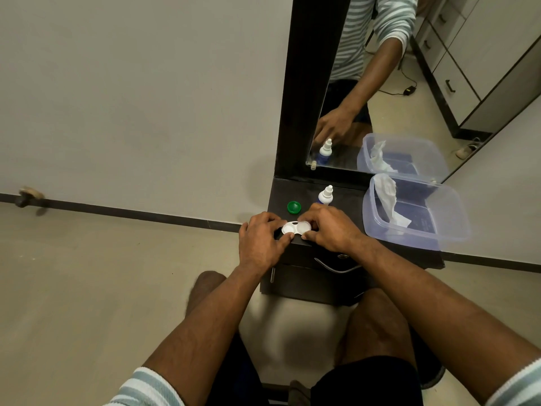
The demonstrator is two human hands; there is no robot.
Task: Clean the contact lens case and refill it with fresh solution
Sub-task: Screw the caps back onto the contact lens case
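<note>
Dark dresser top (pixel 351 197) against mirror (pixel 380 83), beige floor (pixel 87 273).

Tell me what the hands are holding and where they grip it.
Both hold the white contact lens case on the cabinet top: the left hand pinches its left end, the right hand its right end.

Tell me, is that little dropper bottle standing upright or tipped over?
Upright: the dropper bottle stands on the dark cabinet top, its white nozzle pointing up.

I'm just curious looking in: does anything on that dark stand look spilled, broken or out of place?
Nothing looks spilled or broken. A green cap lies loose on the stand, apart from the lens case that both hands hold. A crumpled tissue sits in the plastic tub.
</note>
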